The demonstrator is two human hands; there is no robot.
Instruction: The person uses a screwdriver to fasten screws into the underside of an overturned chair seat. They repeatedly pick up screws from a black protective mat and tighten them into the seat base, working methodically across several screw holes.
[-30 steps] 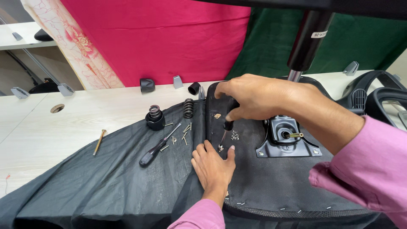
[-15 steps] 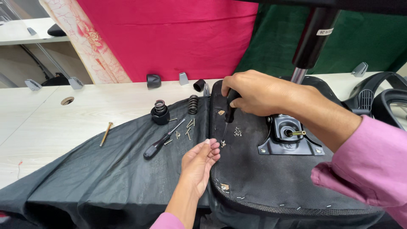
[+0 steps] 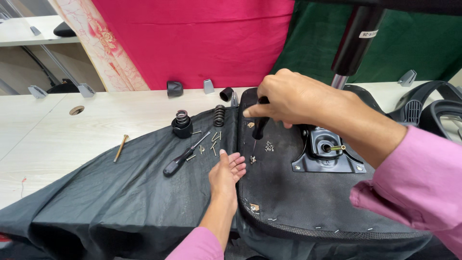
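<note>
Your right hand (image 3: 288, 98) is closed round the stiff, slim screwdriver (image 3: 260, 126); grip its handle. Your left hand (image 3: 226, 175), open and empty, steadies the heavy, rigid seat base (image 3: 288, 192).

Chair seat (image 3: 308, 202) lies upside down on a cloth (image 3: 110, 202) spread over the desk (image 3: 57, 139), mounting plate (image 3: 323, 153) on its underside, gas cylinder (image 3: 353, 43) rising behind the plate. Left of the seat on the cloth: screwdriver (image 3: 185, 155), loose screws (image 3: 211, 144), spring (image 3: 219, 115), knob (image 3: 182, 124). A bolt (image 3: 120, 147) lies further left on the bare desk; left hand (image 3: 227, 174) rests at the seat's left edge, right hand (image 3: 288, 98) above the seat gripping a tool (image 3: 260, 126).
</note>
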